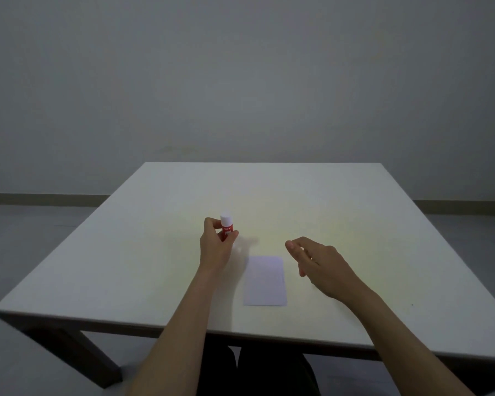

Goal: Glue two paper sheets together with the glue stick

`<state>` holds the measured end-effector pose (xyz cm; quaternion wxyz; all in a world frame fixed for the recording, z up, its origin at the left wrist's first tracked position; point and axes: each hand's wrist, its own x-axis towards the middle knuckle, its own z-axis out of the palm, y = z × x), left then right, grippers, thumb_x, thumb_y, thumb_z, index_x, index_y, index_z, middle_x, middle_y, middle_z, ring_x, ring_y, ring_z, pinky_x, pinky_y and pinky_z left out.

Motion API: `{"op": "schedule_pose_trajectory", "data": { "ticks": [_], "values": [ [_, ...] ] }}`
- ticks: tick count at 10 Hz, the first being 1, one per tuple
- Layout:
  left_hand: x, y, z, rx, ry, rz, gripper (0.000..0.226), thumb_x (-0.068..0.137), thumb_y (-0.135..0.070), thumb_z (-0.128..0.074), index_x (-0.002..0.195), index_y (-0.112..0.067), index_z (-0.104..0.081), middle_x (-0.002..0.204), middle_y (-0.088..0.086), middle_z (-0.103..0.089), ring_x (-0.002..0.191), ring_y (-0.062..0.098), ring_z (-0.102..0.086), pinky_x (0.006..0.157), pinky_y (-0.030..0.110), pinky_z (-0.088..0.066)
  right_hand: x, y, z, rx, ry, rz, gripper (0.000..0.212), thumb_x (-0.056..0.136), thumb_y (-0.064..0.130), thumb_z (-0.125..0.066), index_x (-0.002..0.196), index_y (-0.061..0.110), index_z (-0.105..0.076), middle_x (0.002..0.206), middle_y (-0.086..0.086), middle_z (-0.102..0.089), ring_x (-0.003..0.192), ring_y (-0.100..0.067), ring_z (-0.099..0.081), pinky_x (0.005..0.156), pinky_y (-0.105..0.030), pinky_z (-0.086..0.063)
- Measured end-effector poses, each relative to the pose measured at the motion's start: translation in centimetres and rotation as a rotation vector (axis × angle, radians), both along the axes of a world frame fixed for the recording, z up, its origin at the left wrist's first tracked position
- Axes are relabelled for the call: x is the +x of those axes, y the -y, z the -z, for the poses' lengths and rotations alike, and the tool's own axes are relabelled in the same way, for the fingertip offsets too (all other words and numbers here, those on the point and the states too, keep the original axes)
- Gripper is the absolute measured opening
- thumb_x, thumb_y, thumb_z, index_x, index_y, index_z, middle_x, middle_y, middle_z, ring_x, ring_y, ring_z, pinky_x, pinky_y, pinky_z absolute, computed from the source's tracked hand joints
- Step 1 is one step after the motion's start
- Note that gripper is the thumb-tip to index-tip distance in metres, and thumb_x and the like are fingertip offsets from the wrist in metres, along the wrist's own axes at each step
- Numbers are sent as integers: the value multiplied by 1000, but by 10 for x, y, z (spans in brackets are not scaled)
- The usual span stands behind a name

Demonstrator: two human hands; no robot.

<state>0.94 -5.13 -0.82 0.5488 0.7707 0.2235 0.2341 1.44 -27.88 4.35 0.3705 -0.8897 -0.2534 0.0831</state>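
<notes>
One small red plastic glue stick with a white round cap [227, 227] is pinched upright in the left hand [216, 247], above the smooth white table [126, 252]; its white label is unreadable. Near it lies a pale rectangular paper sheet [265, 281]. The right hand [316, 262] hovers loosely spread.
</notes>
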Motion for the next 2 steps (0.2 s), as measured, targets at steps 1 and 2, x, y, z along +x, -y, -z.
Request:
{"op": "schedule_pose_trajectory", "data": {
  "ticks": [1,2],
  "values": [
    [-3,0,2,-19,-14,37,28,77,-16,-68,94,-23,-47,96,-5,-64,89,22,-67,62,17,-42,1,0,3,-57,9,-15,49,89,62,-30,109,26,-57,81,-14,-69,70,-23,-60,70,-34,-47],
    [-8,1,-2,-30,-35,68,55,67,-28,-78,112,-33,-47,115,-5,-64,90,7,-66,68,12,-46,0,-2,11,-233,76,-67,52,91,59,-32,128,26,-47,111,-3,-64,101,-20,-59,86,-34,-43]
  ]
}}
